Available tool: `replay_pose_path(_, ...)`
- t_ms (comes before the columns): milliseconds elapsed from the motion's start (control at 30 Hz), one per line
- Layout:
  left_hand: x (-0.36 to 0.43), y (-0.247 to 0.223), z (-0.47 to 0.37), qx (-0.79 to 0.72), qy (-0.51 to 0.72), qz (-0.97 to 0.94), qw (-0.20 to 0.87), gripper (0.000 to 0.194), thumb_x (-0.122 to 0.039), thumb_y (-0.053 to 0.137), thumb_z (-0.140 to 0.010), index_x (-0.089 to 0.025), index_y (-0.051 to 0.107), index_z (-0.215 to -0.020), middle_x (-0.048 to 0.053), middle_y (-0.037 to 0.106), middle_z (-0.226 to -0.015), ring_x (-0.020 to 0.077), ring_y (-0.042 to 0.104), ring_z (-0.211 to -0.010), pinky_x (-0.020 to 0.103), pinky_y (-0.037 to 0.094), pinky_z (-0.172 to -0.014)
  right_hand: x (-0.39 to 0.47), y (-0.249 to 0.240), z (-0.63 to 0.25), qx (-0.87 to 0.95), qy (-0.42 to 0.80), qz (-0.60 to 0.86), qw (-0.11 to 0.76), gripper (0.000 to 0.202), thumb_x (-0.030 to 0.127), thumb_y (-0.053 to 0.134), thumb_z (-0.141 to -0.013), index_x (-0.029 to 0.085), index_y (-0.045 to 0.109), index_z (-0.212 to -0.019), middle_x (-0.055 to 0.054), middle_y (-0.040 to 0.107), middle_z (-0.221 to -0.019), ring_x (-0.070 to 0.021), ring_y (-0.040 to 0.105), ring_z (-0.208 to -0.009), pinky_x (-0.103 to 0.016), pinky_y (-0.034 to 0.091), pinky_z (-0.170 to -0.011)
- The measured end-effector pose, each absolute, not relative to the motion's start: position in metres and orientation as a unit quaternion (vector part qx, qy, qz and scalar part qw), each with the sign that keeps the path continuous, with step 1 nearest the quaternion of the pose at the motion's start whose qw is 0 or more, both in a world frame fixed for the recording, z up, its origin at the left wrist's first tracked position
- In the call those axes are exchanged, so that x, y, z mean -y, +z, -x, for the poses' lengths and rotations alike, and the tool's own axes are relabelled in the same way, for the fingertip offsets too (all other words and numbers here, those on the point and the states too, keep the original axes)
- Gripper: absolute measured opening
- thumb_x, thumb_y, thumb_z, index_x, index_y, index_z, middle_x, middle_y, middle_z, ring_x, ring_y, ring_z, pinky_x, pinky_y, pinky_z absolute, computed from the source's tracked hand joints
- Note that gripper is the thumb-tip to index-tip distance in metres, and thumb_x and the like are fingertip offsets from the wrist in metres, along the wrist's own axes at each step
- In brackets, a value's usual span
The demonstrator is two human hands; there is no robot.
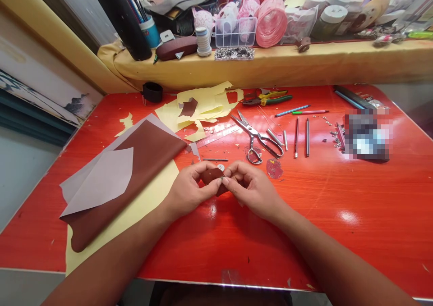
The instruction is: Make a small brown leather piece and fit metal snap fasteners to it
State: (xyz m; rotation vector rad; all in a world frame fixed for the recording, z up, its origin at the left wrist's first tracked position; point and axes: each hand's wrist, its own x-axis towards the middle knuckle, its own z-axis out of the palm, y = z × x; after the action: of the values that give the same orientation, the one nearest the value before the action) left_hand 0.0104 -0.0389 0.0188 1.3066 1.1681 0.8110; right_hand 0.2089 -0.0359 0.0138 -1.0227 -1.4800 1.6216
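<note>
Between my two hands, just above the red table, is a small piece of brown leather (211, 175). My left hand (192, 185) pinches its left part between thumb and fingers. At the other side, my right hand (252, 186) is closed with thumb and fingertips at the leather's edge. A tiny metallic bit, too small to name, shows where the two thumbs meet. Just beyond the fingers lie a small white disc (221, 167) and a thin dark rod (215, 160). Scissors (255, 137) rest past my right hand with their blades apart.
A folded brown leather sheet (135, 171) lies over yellow paper (158, 193) at left. Beyond are paper scraps (209, 103), pliers (267, 98), a clear ruler (219, 134) and several pens (307, 137). A ledge at the back holds a thread spool (203, 42) and a divided plastic box (236, 32).
</note>
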Motion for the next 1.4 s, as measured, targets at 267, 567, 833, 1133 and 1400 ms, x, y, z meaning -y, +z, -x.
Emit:
replay_pose_path(267, 0.0358, 0.0238, -0.0064, -0.445, 0.362, -0.625, 0.529, 0.01, -0.027, 0.072, -0.091, -0.018, 0.068, -0.091, 0.005, 0.069, -0.09, 0.0178, 0.067, -0.082, 0.031, 0.056, -0.079, 0.0374, 0.015, -0.2127, 0.67, 0.497, 0.417, 0.361, 0.008, 0.028, 0.062, -0.095, 0.022, 0.059, -0.09, 0.005, 0.056, -0.064, -0.0102, 0.045, -0.053, -0.023, 0.035, -0.051)
replay_pose_path(567, 0.0346, 0.0231, -0.0064, -0.343, 0.423, -0.833, 0.093, 0.016, -0.008, 0.063, -0.089, -0.023, 0.064, -0.093, 0.001, 0.073, -0.081, 0.0165, 0.066, -0.072, 0.03, 0.053, -0.07, 0.0382, 0.0116, -0.2176, 0.773, 0.327, 0.383, 0.386, 0.011, 0.022, 0.057, -0.098, 0.023, 0.068, -0.101, 0.008, 0.044, -0.059, -0.0096, 0.04, -0.05, -0.022, 0.034, -0.052)
replay_pose_path(833, 0.035, 0.0262, -0.002, -0.276, 0.41, -0.868, -0.052, 0.015, -0.009, 0.069, -0.091, -0.021, 0.064, -0.099, 0.004, 0.075, -0.083, 0.0202, 0.066, -0.075, 0.033, 0.053, -0.073, 0.0395, 0.013, -0.2169, 0.781, 0.313, 0.372, 0.393, 0.01, 0.02, 0.058, -0.099, 0.022, 0.067, -0.102, 0.008, 0.043, -0.061, -0.0087, 0.042, -0.05, -0.022, 0.035, -0.052)
replay_pose_path(1133, 0.0332, 0.0234, -0.0049, -0.3, 0.429, -0.852, 0.024, 0.017, -0.006, 0.067, -0.09, -0.022, 0.064, -0.098, 0.003, 0.074, -0.083, 0.0182, 0.065, -0.074, 0.031, 0.052, -0.071, 0.0395, 0.0142, -0.218, 0.78, 0.313, 0.367, 0.399, 0.012, 0.017, 0.058, -0.097, 0.022, 0.067, -0.104, 0.009, 0.041, -0.062, -0.0087, 0.04, -0.05, -0.022, 0.033, -0.052)
replay_pose_path(1400, 0.0361, 0.0208, -0.0037, -0.386, 0.406, -0.719, 0.41, 0.011, -0.008, 0.068, -0.088, -0.019, 0.065, -0.086, 0.003, 0.067, -0.083, 0.0154, 0.062, -0.076, 0.028, 0.053, -0.072, 0.0386, 0.0187, -0.219, 0.729, 0.44, 0.383, 0.36, 0.004, 0.026, 0.062, -0.099, 0.022, 0.063, -0.098, 0.008, 0.048, -0.061, -0.0096, 0.042, -0.052, -0.022, 0.033, -0.052)
